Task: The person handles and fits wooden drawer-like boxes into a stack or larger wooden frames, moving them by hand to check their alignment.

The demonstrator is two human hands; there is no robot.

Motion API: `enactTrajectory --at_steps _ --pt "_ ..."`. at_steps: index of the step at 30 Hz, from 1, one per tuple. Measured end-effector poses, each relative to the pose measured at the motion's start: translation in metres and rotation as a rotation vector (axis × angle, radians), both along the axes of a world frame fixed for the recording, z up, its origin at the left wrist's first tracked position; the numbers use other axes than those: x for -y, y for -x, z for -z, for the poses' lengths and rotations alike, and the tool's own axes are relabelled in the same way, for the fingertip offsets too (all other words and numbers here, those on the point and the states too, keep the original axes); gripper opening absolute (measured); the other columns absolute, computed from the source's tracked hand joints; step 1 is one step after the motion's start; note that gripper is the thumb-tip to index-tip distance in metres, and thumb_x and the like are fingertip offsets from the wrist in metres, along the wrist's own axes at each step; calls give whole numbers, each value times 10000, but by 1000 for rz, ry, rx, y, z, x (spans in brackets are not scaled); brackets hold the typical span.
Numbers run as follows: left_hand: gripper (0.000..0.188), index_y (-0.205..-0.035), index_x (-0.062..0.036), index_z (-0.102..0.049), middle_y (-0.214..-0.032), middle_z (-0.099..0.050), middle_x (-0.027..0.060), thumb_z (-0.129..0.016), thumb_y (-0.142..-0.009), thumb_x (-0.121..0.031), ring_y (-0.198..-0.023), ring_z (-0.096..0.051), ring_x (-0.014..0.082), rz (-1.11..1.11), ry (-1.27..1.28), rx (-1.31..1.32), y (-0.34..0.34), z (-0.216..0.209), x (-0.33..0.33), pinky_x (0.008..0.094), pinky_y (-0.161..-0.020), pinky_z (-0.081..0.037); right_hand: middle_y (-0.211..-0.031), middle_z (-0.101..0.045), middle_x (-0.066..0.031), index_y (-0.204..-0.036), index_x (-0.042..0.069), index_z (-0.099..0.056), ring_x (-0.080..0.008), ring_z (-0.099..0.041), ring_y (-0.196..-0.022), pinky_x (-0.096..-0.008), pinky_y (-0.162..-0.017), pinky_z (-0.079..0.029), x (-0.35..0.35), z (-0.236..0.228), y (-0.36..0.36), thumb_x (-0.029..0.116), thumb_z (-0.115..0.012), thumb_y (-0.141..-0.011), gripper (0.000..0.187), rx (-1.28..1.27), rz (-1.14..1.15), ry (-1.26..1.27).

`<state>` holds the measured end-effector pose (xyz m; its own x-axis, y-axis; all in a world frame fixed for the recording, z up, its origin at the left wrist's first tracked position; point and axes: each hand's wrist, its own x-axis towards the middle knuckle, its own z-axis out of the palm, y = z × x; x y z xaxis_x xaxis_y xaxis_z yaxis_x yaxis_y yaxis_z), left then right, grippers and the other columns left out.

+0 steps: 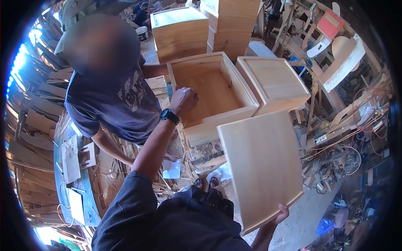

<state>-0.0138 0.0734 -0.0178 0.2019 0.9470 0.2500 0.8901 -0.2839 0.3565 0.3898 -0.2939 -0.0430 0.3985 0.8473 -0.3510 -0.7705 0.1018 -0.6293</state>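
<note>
My left hand point(184, 100), a dark watch on its wrist, is closed above the left rim of an open wooden box point(217, 88). Its fingers curl toward the inside of the box, and what they hold, if anything, is hidden. With my right hand point(282, 212) I grip the lower right edge of a pale wooden panel point(261, 167) with a raised lip along its bottom. The panel is tilted in front of me, its top close to the box's near right corner. A co-worker point(113, 96) stands at the left, one arm reaching behind the box's far left corner.
A second wooden box point(278, 79) with a panelled top stands right of the open one. Taller wooden boxes point(180, 31) rise behind. At left is a blue table point(92, 211) with papers and a cable. Wood scraps point(331, 104) and tools crowd the right side.
</note>
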Motion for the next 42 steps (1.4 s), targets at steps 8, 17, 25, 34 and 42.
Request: enactTrajectory --at_steps 8,17,25,34,42 --pt "240 -1188 -16 -684 -1103 -719 151 -609 -1002 -146 -1014 -691 279 552 114 582 -101 -41 71 385 -876 -535 -935 -664 -109 -1308 29 -588 -174 -643 -680 -291 -534 -584 -27 132 6 197 -574 -1006 345 -690 -294 -803" --pt "296 -1270 -39 -579 -1204 -601 148 -587 -975 -29 -1073 -612 307 818 606 1152 -174 -53 222 424 -928 -487 -821 -673 -188 -1298 7 -586 -232 -675 -597 -298 -503 -606 -96 63 108 112 -489 -1042 293 -1005 -362 -1044" --pt "354 -1240 -43 -590 -1192 -593 173 -588 -886 -29 -1135 -564 372 1032 127 815 -151 -43 192 471 -978 -458 -786 -673 -188 -1263 3 -609 -230 -666 -562 -297 -481 -598 -100 38 113 85 -497 -1032 269 -949 -465 -1029" --pt "185 -1022 -8 -635 -916 -669 210 -566 -960 -168 -946 -679 373 501 147 39 -66 -2 -1 451 -794 -538 -746 -674 -188 -1223 -1 -636 -227 -655 -522 -295 -456 -590 -111 20 120 56 -507 -1021 247 -997 -529 -1022" --pt "256 -1164 -51 -623 -1082 -710 127 -474 -993 -171 -955 -715 224 284 902 438 -59 -21 -24 415 -780 -610 -710 -674 -187 -1188 -5 -660 -225 -646 -487 -294 -434 -582 -116 12 120 30 -516 -1011 231 -1019 -532 -1029"
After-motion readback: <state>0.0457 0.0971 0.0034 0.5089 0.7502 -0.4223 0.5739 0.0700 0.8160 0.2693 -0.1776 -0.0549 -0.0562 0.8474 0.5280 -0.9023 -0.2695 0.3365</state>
